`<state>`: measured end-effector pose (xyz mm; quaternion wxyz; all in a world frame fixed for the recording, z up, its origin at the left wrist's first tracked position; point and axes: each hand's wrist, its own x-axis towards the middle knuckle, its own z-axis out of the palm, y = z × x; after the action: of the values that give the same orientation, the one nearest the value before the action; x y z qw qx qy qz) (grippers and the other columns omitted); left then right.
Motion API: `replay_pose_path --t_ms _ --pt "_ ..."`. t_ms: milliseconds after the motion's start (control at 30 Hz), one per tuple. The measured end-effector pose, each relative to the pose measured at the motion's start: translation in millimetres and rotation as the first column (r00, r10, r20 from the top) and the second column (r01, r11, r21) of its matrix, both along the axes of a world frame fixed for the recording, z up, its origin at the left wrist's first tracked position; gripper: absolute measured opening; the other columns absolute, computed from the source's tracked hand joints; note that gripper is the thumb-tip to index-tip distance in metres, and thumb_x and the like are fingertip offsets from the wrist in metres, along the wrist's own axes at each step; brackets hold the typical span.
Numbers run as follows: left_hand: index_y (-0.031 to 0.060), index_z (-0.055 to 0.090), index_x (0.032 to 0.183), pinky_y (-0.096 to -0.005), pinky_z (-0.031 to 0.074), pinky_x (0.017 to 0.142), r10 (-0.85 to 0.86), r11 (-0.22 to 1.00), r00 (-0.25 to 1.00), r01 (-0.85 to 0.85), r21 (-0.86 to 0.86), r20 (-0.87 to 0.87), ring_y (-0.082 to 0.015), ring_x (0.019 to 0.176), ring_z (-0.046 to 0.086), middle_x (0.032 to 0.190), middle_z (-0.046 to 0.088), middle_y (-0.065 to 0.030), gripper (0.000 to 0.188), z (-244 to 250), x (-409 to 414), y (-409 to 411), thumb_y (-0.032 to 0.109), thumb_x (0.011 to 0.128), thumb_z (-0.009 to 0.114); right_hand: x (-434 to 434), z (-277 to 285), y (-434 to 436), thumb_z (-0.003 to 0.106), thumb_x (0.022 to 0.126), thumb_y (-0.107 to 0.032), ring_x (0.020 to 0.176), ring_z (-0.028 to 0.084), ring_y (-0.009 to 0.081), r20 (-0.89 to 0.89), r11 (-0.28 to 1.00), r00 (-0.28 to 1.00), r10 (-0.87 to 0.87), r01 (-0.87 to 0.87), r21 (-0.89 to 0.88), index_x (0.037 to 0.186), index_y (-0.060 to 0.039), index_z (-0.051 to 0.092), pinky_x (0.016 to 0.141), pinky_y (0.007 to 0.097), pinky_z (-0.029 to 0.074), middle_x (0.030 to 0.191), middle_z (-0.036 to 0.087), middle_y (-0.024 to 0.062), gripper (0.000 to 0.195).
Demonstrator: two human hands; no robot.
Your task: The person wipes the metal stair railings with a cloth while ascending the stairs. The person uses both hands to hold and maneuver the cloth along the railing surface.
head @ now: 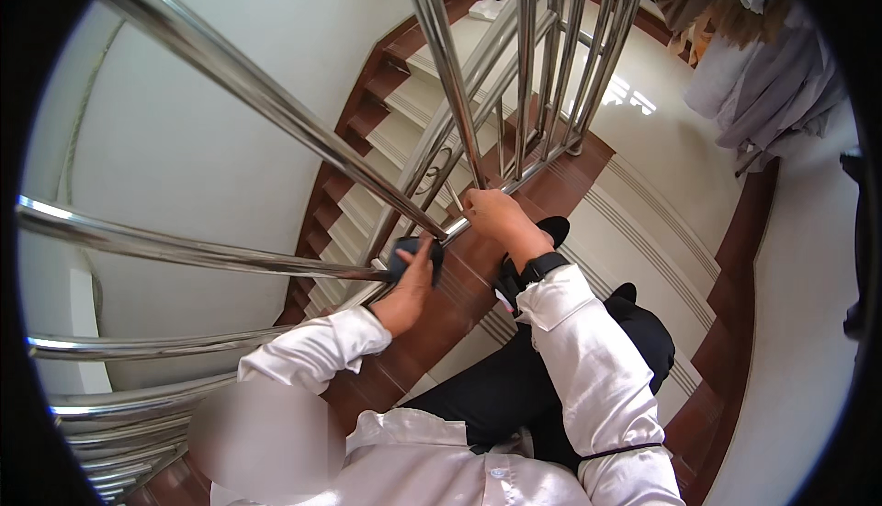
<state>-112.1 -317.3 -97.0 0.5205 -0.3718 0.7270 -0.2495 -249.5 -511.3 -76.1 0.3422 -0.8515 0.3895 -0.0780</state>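
Note:
Low at the foot of a polished metal stair railing [275, 110], my left hand [408, 292] holds a dark pad or cloth [416, 261] against the base of a baluster; its exact kind cannot be told. My right hand [497, 215] is to the right, its fingers closed near the foot of another baluster [451, 79], beside the bottom metal rail [458, 229]. A thin pale stick-like thing [455, 196] shows by those fingertips; whether they pinch it is unclear.
Red-brown edge tiles [475, 272] run under the railing. Beyond it a flight of pale steps [375, 161] lies lower down. Pale steps [620, 230] are also on my side, near my black shoes. Clothes [765, 86] hang at the upper right beside a white wall [806, 251].

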Motion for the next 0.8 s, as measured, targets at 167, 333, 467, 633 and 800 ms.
replay_pose_path --t_ms 167,333,467,633,800 --pt "0.0027 0.035 0.155 -0.0647 0.011 0.120 0.340 0.903 0.887 -0.401 -0.154 -0.314 -0.0515 0.141 0.036 0.142 0.047 -0.0368 0.056 -42 32 29 0.023 0.103 0.033 1 1 12 0.058 0.088 -0.013 0.094 0.066 0.0425 -0.018 0.999 0.999 0.050 -0.050 -0.003 0.097 -0.0042 0.070 0.080 0.0473 0.053 0.093 0.071 0.0208 0.018" --pt "0.0004 0.051 0.140 -0.0622 0.047 0.091 0.345 0.775 0.670 -0.599 -0.203 -0.658 -0.0479 0.113 0.059 0.119 0.061 -0.0309 0.046 -92 35 13 0.019 0.098 0.047 7 -13 21 0.062 0.089 -0.021 0.094 0.066 0.0452 0.048 0.998 0.997 0.055 -0.054 -0.039 0.094 -0.0024 0.067 0.080 0.0532 0.053 0.091 0.070 0.0240 0.020" --pt "0.0075 0.057 0.123 -0.0528 0.056 0.077 0.367 0.661 0.105 -0.729 0.179 -0.924 -0.0385 0.093 0.070 0.103 0.064 -0.0229 0.034 -78 37 -38 0.016 0.090 0.061 6 -4 31 0.059 0.091 -0.022 0.092 0.066 0.0449 0.069 0.998 0.997 0.033 -0.029 -0.059 0.096 -0.0026 0.068 0.080 0.0524 0.053 0.091 0.070 0.0237 0.022" --pt "0.0104 0.055 0.120 -0.0474 0.057 0.068 0.364 0.601 0.031 -0.771 0.209 -0.931 -0.0367 0.081 0.071 0.107 0.064 -0.0229 0.035 -93 42 -30 0.018 0.087 0.066 13 -7 39 0.056 0.092 -0.022 0.092 0.066 0.0444 0.039 0.997 0.998 0.043 -0.041 -0.061 0.096 -0.0020 0.068 0.081 0.0515 0.053 0.092 0.070 0.0237 0.024" --pt "0.0070 0.045 0.147 -0.0721 0.039 0.090 0.458 0.715 0.777 -0.610 -0.341 -0.431 -0.0546 0.104 0.055 0.117 0.058 -0.0365 0.049 -118 4 12 0.022 0.104 0.028 31 -16 58 0.063 0.086 -0.020 0.093 0.067 0.0421 0.011 0.995 0.995 0.095 -0.095 -0.035 0.099 -0.0052 0.072 0.081 0.0471 0.054 0.093 0.071 0.0209 0.022"
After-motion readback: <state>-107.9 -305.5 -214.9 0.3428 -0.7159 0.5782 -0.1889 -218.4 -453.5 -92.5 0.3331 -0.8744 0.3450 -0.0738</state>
